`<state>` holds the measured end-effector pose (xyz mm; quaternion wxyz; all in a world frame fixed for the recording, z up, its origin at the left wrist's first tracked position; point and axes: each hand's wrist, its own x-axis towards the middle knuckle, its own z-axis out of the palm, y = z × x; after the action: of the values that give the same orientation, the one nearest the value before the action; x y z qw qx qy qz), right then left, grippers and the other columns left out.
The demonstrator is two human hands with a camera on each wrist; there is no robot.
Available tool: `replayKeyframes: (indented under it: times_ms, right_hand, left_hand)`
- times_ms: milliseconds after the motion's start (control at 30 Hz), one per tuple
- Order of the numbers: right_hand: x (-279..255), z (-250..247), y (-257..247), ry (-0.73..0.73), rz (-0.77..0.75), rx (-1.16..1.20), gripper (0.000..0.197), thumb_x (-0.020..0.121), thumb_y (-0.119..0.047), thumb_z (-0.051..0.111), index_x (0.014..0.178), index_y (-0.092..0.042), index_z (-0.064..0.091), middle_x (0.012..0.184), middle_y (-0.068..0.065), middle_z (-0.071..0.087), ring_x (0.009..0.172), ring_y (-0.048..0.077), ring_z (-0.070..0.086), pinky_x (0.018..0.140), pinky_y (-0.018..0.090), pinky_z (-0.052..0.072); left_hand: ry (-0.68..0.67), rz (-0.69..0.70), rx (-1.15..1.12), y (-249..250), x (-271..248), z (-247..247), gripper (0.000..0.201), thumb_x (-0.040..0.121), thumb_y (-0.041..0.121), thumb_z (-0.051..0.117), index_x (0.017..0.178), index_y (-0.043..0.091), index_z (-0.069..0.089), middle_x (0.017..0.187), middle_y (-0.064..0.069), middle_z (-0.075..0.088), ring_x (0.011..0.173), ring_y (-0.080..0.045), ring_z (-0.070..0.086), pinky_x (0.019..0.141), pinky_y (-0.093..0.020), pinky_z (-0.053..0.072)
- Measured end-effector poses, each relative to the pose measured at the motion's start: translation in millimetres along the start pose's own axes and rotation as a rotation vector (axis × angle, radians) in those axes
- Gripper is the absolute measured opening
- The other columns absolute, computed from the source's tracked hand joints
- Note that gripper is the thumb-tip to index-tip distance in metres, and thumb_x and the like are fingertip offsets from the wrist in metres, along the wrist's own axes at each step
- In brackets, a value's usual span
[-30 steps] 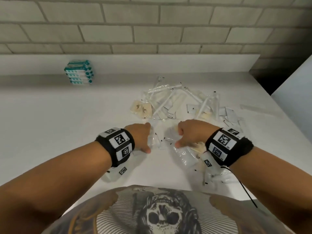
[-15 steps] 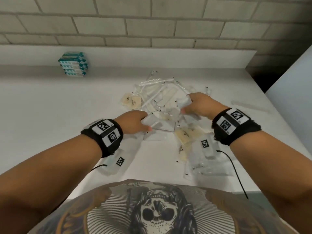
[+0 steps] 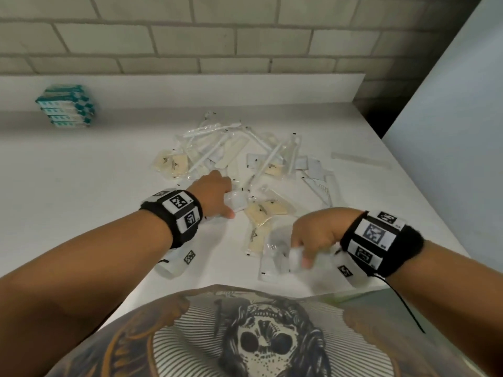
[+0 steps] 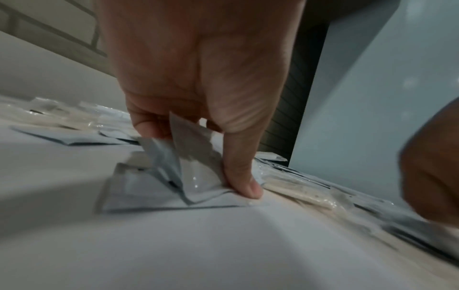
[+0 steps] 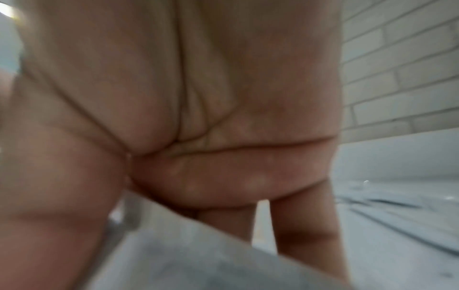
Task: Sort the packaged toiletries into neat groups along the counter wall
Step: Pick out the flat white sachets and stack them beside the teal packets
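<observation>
A loose pile of clear-wrapped toiletries (image 3: pixel 239 156) lies mid-counter: white toothbrushes, combs, cream soap packets (image 3: pixel 265 209) and flat white sachets. My left hand (image 3: pixel 228 205) sits at the pile's near left edge and pinches a few white sachets (image 3: pixel 237 199). In the left wrist view the thumb (image 4: pixel 244 182) presses those sachets (image 4: pixel 196 172) against the curled fingers, just above the counter. My right hand (image 3: pixel 299 254) is close to the counter's front edge, with its fingers curled round a white packet (image 3: pixel 295 261). In the right wrist view that packet (image 5: pixel 198 259) is blurred under the palm.
A stack of teal and white boxes (image 3: pixel 65 106) stands against the white backsplash (image 3: pixel 245 88) at the back left. A lone clear comb (image 3: pixel 359 159) lies at the right. A pale panel (image 3: pixel 449 131) bounds the counter's right side, next to a dark gap.
My right hand has come back from the far side of the pile to the near edge, holding a white packet. My left hand has kept its sachets and shifted slightly forward.
</observation>
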<state>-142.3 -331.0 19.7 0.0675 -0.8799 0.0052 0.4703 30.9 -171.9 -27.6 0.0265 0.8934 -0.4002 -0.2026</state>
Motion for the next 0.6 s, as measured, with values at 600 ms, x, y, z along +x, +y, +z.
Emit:
replayKeyframes:
  times_ms: [600]
  right_hand:
    - [17.2,-22.2,119.5,0.774,0.368,0.564,0.050,0.095,-0.032,0.055,0.139,-0.010,0.046,0.137,0.011,0.053,0.123,0.027,0.050,0.097,0.032,0.038]
  left_hand:
    - [0.044,0.400,0.089,88.0,17.6,-2.1,0.036,0.091,0.044,0.055,0.113,0.018,0.063,0.113,0.002,0.058,0.107,-0.019,0.053,0.091,-0.034,0.044]
